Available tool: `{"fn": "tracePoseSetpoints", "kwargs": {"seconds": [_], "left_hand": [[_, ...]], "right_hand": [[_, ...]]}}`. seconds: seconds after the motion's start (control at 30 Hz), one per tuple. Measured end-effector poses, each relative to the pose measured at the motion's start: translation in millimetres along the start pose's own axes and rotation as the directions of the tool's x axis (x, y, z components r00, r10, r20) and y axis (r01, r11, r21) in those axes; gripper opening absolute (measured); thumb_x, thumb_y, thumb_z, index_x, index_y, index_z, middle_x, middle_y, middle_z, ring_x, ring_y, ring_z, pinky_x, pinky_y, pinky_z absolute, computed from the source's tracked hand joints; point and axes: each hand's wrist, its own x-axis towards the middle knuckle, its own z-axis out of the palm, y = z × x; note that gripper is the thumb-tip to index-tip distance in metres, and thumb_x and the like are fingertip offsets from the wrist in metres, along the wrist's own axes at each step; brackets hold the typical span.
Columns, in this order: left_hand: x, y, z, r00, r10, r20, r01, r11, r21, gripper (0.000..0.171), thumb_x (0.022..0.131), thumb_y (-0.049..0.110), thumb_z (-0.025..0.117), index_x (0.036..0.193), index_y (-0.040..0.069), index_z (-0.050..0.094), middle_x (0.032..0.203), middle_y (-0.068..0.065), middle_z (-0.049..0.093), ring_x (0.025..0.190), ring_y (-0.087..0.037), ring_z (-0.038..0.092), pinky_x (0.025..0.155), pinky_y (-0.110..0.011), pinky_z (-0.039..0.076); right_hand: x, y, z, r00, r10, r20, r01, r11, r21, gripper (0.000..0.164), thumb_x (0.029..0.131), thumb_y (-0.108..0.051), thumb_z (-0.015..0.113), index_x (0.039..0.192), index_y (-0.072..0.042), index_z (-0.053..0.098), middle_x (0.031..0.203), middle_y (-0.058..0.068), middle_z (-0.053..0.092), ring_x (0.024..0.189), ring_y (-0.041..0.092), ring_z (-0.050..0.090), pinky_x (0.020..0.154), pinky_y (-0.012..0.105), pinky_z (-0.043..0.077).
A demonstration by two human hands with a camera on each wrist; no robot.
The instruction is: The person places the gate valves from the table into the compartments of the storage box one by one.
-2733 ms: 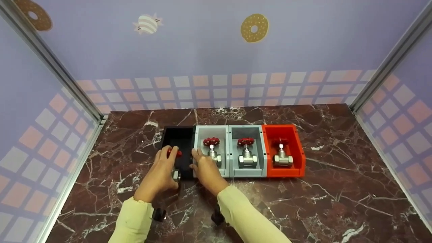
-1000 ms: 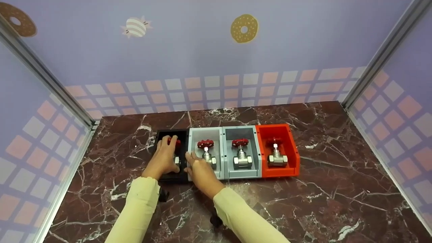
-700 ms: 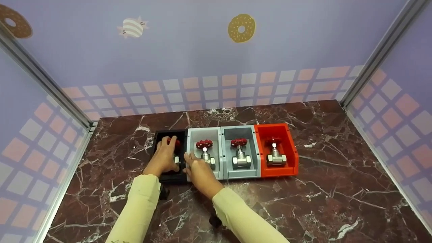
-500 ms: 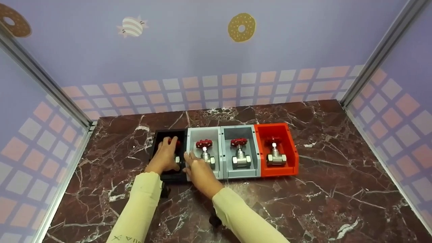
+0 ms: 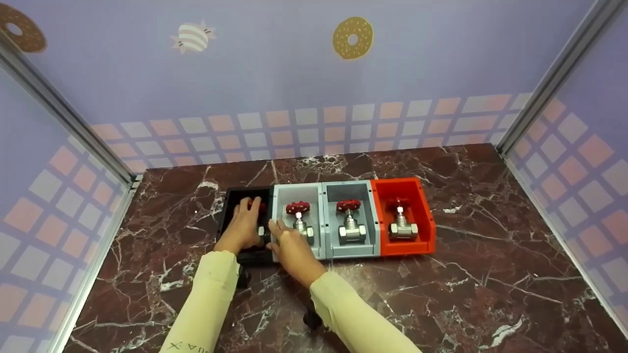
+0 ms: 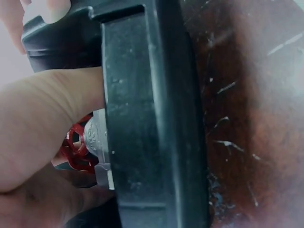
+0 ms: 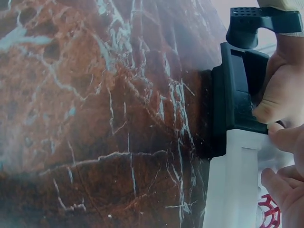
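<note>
Inside the black bin (image 5: 245, 195), my left hand (image 5: 243, 225) grips a metal valve (image 6: 97, 135) with a red handwheel (image 6: 76, 149). The hand covers most of this valve in the head view; part of its hex end shows beside the thumb. My right hand (image 5: 297, 250) pinches the wall where the black bin meets the white bin (image 5: 314, 193), thumb and fingers on either side of it. A valve (image 5: 298, 220) stands in the white bin, partly hidden by the right hand.
To the right, a grey-blue bin (image 5: 343, 189) and an orange-red bin (image 5: 427, 223) join the row. Each holds a similar valve, handwheel towards the back. The row sits on a dark red marbled table (image 5: 481, 284), with patterned walls at the back and sides.
My left hand has carried its valve from the black bin's front edge down into the bin. The right hand has stayed at the bin wall. The head view has shifted slightly.
</note>
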Motion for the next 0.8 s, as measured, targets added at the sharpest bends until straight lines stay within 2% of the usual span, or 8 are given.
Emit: {"fn": "tracePoseSetpoints", "kwargs": {"seconds": [0.27, 0.3, 0.37, 0.43, 0.53, 0.6, 0.67, 0.8], "left_hand": [[-4.2, 6.6, -3.7, 0.997, -0.039, 0.069, 0.038, 0.999, 0.011, 0.111, 0.071, -0.006, 0.076, 0.156, 0.008, 0.005, 0.158, -0.027, 0.002, 0.144, -0.052, 0.004, 0.101, -0.056, 0.04], [-5.9, 8.0, -4.5, 0.997, -0.042, 0.071, 0.041, 0.999, 0.013, 0.111, 0.071, -0.006, 0.075, 0.156, 0.009, 0.004, 0.158, -0.027, 0.001, 0.144, -0.053, 0.002, 0.101, -0.056, 0.04], [-10.1, 10.5, -6.4, 0.997, -0.044, 0.064, 0.043, 0.999, 0.019, 0.108, 0.073, -0.007, 0.073, 0.156, 0.008, 0.005, 0.159, -0.027, 0.001, 0.144, -0.054, 0.002, 0.101, -0.057, 0.04], [-15.3, 13.4, -9.0, 0.999, -0.034, 0.036, 0.033, 0.999, 0.034, 0.102, 0.075, -0.008, 0.069, 0.155, 0.006, 0.008, 0.158, -0.028, 0.004, 0.143, -0.055, 0.004, 0.103, -0.059, 0.038], [-23.8, 20.1, -12.1, 1.0, -0.011, -0.012, 0.012, 0.997, 0.07, 0.089, 0.079, -0.007, 0.063, 0.154, 0.003, 0.015, 0.157, -0.029, 0.01, 0.143, -0.055, 0.01, 0.105, -0.063, 0.035], [-28.8, 25.1, -13.5, 0.998, 0.018, -0.068, -0.011, 0.994, 0.108, 0.083, 0.08, -0.005, 0.062, 0.152, 0.001, 0.021, 0.154, -0.03, 0.018, 0.142, -0.055, 0.016, 0.104, -0.065, 0.034], [-33.6, 31.1, -14.7, 0.99, 0.05, -0.133, -0.031, 0.989, 0.145, 0.078, 0.081, -0.002, 0.063, 0.15, 0.0, 0.027, 0.151, -0.029, 0.025, 0.14, -0.053, 0.023, 0.102, -0.065, 0.036], [-42.6, 44.5, -17.6, 0.964, 0.11, -0.241, -0.062, 0.979, 0.196, 0.069, 0.086, 0.008, 0.064, 0.147, 0.001, 0.033, 0.148, -0.026, 0.034, 0.138, -0.049, 0.03, 0.102, -0.061, 0.038]], "right_hand": [[3, 4, -10, 0.993, 0.073, 0.092, -0.088, 0.981, 0.174, 0.061, 0.09, -0.023, 0.067, 0.144, -0.007, 0.044, 0.147, 0.019, 0.043, 0.135, 0.031, 0.045, 0.109, 0.039, 0.039], [3, 5, -12, 0.993, 0.078, 0.088, -0.094, 0.976, 0.197, 0.062, 0.089, -0.024, 0.067, 0.144, -0.006, 0.044, 0.147, 0.017, 0.044, 0.134, 0.029, 0.046, 0.11, 0.039, 0.038], [3, 6, -16, 0.994, 0.086, 0.069, -0.099, 0.968, 0.231, 0.062, 0.09, -0.027, 0.066, 0.145, -0.007, 0.044, 0.146, 0.014, 0.046, 0.124, 0.025, 0.057, 0.108, 0.036, 0.041], [3, 7, -23, 0.996, 0.081, 0.043, -0.089, 0.963, 0.256, 0.062, 0.091, -0.029, 0.065, 0.145, -0.008, 0.044, 0.142, 0.014, 0.052, 0.103, 0.022, 0.069, 0.101, 0.033, 0.048], [0, 9, -35, 0.996, 0.084, 0.006, -0.083, 0.964, 0.251, 0.06, 0.093, -0.033, 0.062, 0.145, -0.012, 0.044, 0.141, 0.012, 0.053, 0.099, 0.021, 0.07, 0.1, 0.034, 0.049], [-4, 11, -45, 0.995, 0.096, -0.008, -0.092, 0.967, 0.238, 0.059, 0.094, -0.035, 0.06, 0.146, -0.015, 0.042, 0.144, 0.011, 0.05, 0.117, 0.024, 0.062, 0.106, 0.037, 0.044], [-7, 13, -55, 0.993, 0.113, -0.016, -0.107, 0.971, 0.214, 0.06, 0.095, -0.039, 0.057, 0.148, -0.018, 0.039, 0.15, 0.01, 0.042, 0.137, 0.027, 0.044, 0.114, 0.042, 0.033], [-16, 18, -75, 0.989, 0.149, 0.003, -0.147, 0.971, 0.19, 0.065, 0.095, -0.052, 0.047, 0.151, -0.024, 0.03, 0.157, 0.003, 0.028, 0.147, 0.028, 0.024, 0.118, 0.047, 0.02]]}}
